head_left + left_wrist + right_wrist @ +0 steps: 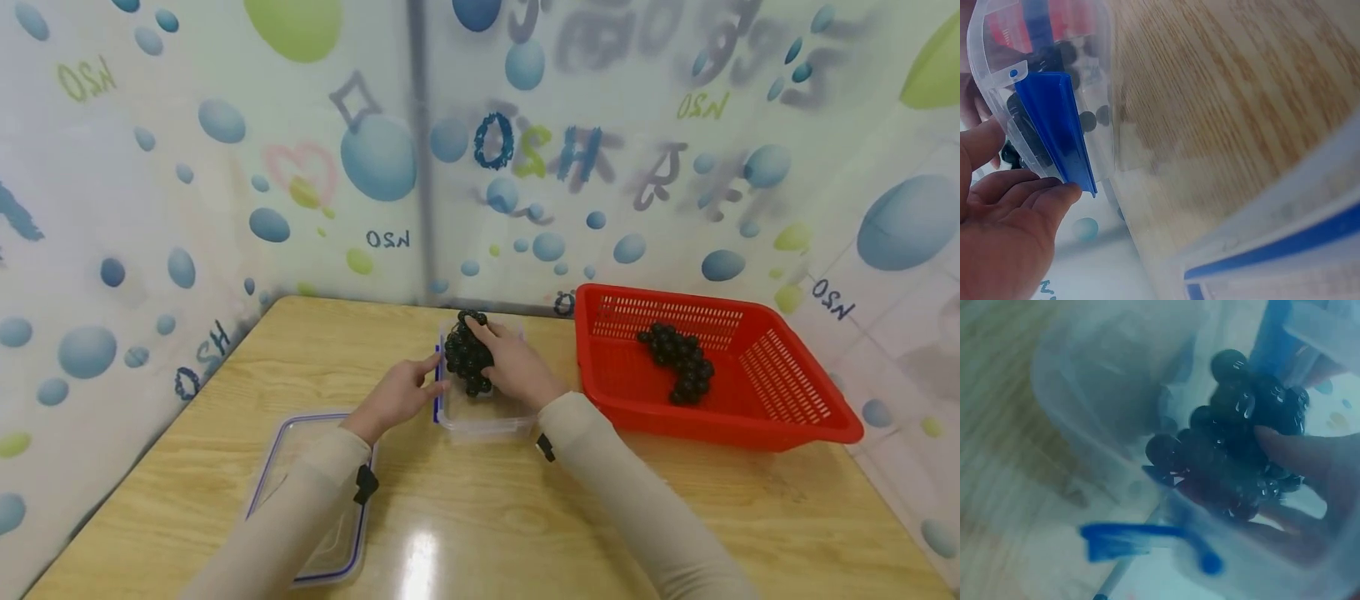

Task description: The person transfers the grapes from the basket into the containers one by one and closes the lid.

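Light wood-grain desk (pixel 510 500), glossy, glare patch by the near edge. Clear plastic box (pixel 487 427), rounded corners, sits mid-width by the far edge, unlidded, with blue hinged latches; the one on its left side (pixel 1057 125) is a smooth ridged strip. My right hand (pixel 517 364) pinches a bunch of dark grapes (pixel 467 358), thumb one side, fingers the other. Grapes are round, shiny, near black, tightly clustered; bunch is at least partly inside the box, on its left side. Can't tell if it's resting on the bottom. My left hand (pixel 397 396) is at the box's left side, thumb and fingers spread apart, fingertips touching the latch. Clear rectangular lid (pixel 337 537), blue seal line round its rim, lies toward the desk's left edge, near end, partly under my left forearm. Red plastic basket (pixel 720 427), slotted walls, flared rim, stands toward the far right corner, right of the box; it holds a second bunch (pixel 681 362), same dark round grapes, lying in a bent line.
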Available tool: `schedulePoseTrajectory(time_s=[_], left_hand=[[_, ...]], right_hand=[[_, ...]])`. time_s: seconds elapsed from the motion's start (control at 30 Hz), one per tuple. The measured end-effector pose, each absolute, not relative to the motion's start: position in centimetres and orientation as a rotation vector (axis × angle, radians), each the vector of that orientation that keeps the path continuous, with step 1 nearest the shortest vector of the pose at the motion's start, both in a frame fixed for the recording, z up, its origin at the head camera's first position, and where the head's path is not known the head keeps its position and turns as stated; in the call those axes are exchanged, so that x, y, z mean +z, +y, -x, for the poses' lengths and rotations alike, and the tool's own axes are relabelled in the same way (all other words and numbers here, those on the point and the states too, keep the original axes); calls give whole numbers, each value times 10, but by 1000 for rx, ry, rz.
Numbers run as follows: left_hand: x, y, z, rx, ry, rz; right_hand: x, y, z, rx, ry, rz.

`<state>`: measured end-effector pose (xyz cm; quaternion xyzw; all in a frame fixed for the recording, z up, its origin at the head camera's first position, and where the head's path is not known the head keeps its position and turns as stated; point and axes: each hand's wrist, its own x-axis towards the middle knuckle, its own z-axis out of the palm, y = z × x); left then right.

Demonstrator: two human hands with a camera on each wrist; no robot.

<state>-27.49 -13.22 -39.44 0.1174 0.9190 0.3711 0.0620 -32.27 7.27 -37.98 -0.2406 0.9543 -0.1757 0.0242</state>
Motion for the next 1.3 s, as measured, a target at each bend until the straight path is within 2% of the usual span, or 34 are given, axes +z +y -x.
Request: schedulePoseTrajectory(time_s=[0.53,1.3], left_hand=[[-393,-133,277,1098,2761,-317],[-392,-132,277,1083,2775,-324]], right_hand=[[-392,73,327,-326,3005,724],[-388,80,319,-197,3019,771]])
